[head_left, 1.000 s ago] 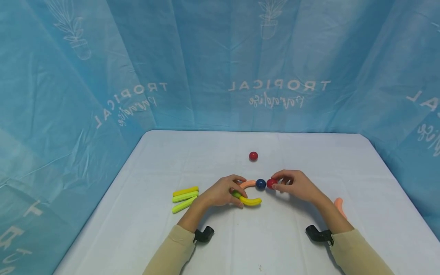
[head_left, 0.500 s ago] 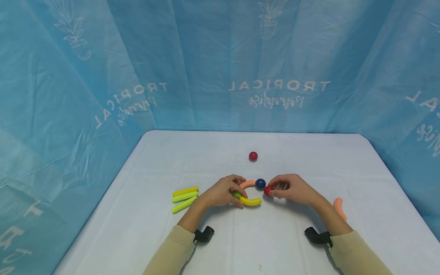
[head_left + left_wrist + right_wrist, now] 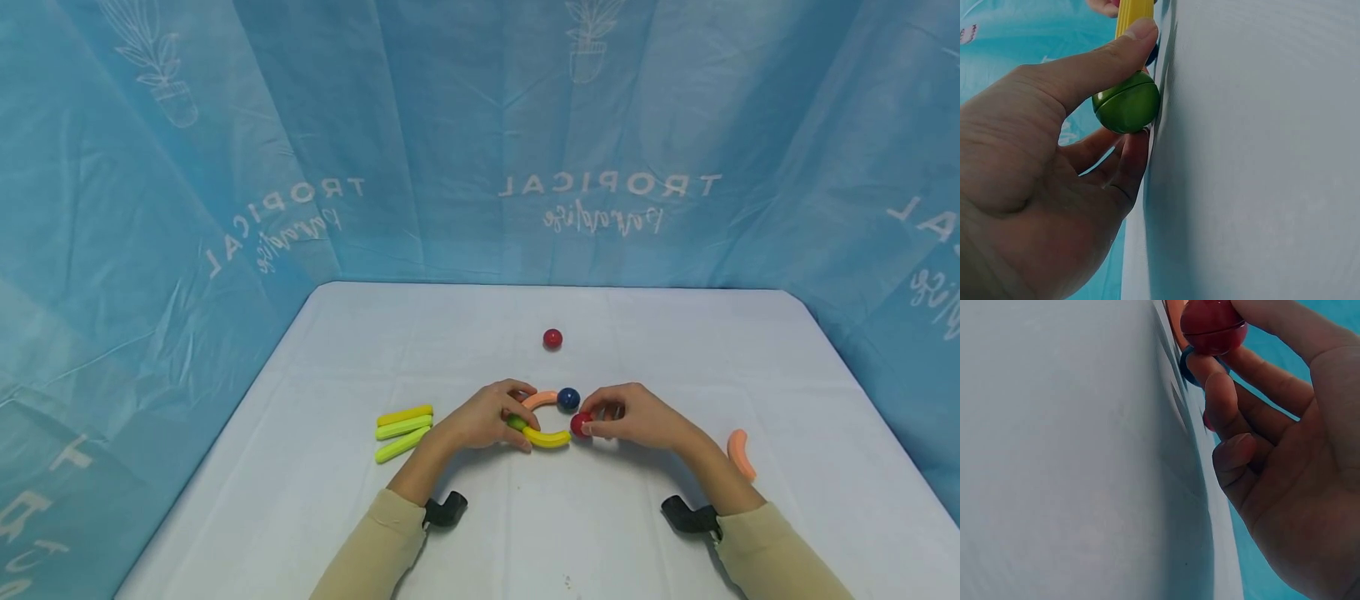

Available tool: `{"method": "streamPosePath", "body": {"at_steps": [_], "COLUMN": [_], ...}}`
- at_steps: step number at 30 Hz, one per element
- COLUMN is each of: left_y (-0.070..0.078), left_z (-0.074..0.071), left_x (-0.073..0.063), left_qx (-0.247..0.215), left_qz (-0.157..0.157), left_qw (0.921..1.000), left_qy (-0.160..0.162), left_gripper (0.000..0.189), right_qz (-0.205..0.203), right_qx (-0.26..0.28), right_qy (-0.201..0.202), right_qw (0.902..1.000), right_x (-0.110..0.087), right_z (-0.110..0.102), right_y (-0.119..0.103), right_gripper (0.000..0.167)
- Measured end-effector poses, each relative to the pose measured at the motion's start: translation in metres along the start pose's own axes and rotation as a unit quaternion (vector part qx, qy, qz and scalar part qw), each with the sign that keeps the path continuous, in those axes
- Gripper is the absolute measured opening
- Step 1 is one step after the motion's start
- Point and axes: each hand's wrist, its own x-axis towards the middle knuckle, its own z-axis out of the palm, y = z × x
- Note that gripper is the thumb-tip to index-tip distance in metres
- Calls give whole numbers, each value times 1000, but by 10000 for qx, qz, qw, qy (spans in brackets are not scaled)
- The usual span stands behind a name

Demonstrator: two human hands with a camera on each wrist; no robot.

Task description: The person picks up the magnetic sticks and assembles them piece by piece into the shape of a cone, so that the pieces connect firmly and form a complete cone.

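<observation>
My left hand (image 3: 483,417) grips a green ball (image 3: 1127,103) at the left of a small ring of pieces, its thumb lying across the end of a yellow curved piece (image 3: 549,438). An orange curved piece (image 3: 542,399) runs from behind my left fingers to a dark blue ball (image 3: 567,399). My right hand (image 3: 636,415) pinches a red ball (image 3: 580,425) between thumb and fingers, just below the blue ball and close to the yellow piece's right end. Whether the red ball touches either one, I cannot tell.
Several yellow and lime sticks (image 3: 403,428) lie left of my left hand. Another red ball (image 3: 552,338) sits farther back. A second orange curved piece (image 3: 741,455) lies beside my right forearm. Blue curtains surround the white table (image 3: 450,333).
My right hand has brought the red ball from the blue ball's right side down and left, toward the yellow piece's free end. The left hand has stayed in place.
</observation>
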Motion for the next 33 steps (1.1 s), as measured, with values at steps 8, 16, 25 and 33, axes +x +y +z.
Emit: {"method": "streamPosePath", "body": {"at_steps": [8, 16, 25, 33], "left_y": [0, 2, 7, 7], "left_z": [0, 0, 2, 1], "left_x": [0, 0, -1, -2], "left_qx": [50, 216, 488, 495], "left_qz": [102, 140, -347, -442], "left_qw": [9999, 9996, 9981, 9977], "left_qy": [-33, -73, -119, -164], "left_gripper": [25, 25, 38, 52], "right_qz": [124, 159, 149, 183], "right_qx": [10, -18, 39, -10], "right_qy": [-121, -184, -278, -367], "right_qw": [9998, 9997, 9995, 9992], "right_x": [1, 1, 0, 0], "right_z": [3, 6, 8, 9], "right_y": [-2, -2, -3, -3], "right_gripper": [26, 27, 27, 26]}}
